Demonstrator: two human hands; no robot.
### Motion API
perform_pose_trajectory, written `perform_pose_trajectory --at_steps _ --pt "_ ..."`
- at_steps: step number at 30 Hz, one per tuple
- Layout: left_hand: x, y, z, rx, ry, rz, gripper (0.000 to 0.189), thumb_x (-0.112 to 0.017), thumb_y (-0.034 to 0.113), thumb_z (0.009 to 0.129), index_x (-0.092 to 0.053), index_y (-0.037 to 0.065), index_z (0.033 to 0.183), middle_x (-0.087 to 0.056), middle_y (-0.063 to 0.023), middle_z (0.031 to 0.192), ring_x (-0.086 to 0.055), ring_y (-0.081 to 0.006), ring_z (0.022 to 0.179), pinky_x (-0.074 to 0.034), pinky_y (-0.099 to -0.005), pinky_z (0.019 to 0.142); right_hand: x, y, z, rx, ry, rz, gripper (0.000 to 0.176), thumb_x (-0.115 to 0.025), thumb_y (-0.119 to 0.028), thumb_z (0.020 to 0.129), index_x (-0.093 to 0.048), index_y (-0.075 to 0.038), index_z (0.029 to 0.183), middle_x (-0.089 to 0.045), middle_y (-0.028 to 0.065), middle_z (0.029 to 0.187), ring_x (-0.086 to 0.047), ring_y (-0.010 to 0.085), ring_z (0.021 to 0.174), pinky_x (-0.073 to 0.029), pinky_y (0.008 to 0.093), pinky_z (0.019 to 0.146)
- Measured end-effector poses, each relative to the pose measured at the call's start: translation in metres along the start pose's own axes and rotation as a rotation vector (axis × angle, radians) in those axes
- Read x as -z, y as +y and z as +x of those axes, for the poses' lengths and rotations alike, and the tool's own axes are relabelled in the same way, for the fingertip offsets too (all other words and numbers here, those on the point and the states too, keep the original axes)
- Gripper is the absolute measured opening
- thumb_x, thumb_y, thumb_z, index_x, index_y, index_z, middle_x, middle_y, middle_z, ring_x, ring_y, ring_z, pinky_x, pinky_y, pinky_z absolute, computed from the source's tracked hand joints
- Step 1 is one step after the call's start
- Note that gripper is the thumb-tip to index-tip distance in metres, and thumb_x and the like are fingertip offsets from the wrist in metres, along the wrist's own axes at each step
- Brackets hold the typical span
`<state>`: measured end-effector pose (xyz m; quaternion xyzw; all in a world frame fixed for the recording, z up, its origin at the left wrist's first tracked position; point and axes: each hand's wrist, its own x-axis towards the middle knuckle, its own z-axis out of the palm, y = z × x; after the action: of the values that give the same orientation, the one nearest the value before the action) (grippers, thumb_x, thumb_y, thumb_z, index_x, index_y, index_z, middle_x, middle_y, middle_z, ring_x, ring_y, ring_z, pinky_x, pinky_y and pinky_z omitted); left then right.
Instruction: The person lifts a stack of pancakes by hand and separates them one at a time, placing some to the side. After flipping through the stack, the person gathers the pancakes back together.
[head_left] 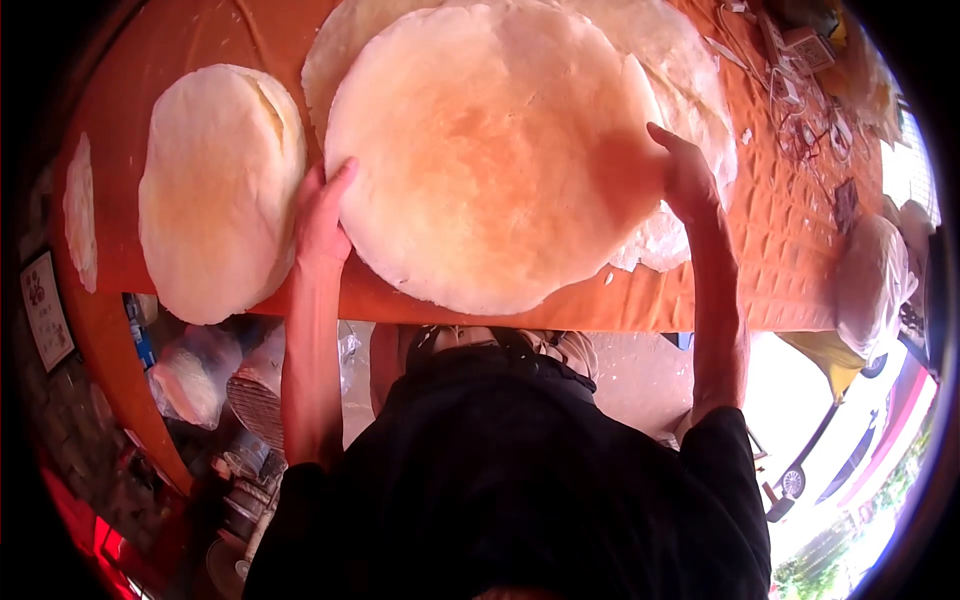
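A large round flatbread, pale with a browned middle, is held at its two side edges. My left hand grips its left edge, with the thumb at the rim and the other fingers partly hidden. At the opposite edge, my right hand holds the rim, its thumb pointing inward and the other fingers hidden from view. Beneath and behind it lie more thin flatbreads, with a ragged edge at the lower right. Left of my left hand, a folded or stacked oval flatbread overhangs the table's front edge.
An orange cloth covers the table. Another flatbread lies at the far left. Cables and a power strip clutter the back right. A filled plastic bag sits at the right corner. Bags and machinery stand under the left side.
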<state>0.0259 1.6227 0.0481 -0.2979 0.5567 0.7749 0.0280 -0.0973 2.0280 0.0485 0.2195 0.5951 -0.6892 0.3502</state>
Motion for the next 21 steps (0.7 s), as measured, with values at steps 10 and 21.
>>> perform_pose_trajectory --at_steps 10,21 --pt "0.047 -0.031 -0.036 -0.094 -0.141 -0.165 0.067 -0.067 0.023 0.086 -0.038 -0.001 0.141 -0.048 -0.0118 0.140 -0.044 -0.0266 0.129 -0.034 -0.0412 0.109 -0.027 0.020 -0.028 0.295 -0.235 0.041 0.038 -0.051 -0.022 0.096 -0.061 0.006 0.120 -0.064 0.0147 0.118 -0.062 0.0205 0.105 -0.047 0.0332 0.094" --pt "0.009 -0.027 -0.033 -0.082 0.242 0.010 0.054 -0.068 0.020 0.086 -0.048 -0.002 0.132 -0.059 -0.0123 0.122 -0.058 -0.0232 0.111 -0.050 -0.0369 0.091 -0.033 0.013 -0.022 0.192 0.005 -0.096 0.040 -0.062 -0.030 0.089 -0.062 0.005 0.108 -0.069 0.0115 0.097 -0.067 0.0184 0.083 -0.053 0.0291 0.072"
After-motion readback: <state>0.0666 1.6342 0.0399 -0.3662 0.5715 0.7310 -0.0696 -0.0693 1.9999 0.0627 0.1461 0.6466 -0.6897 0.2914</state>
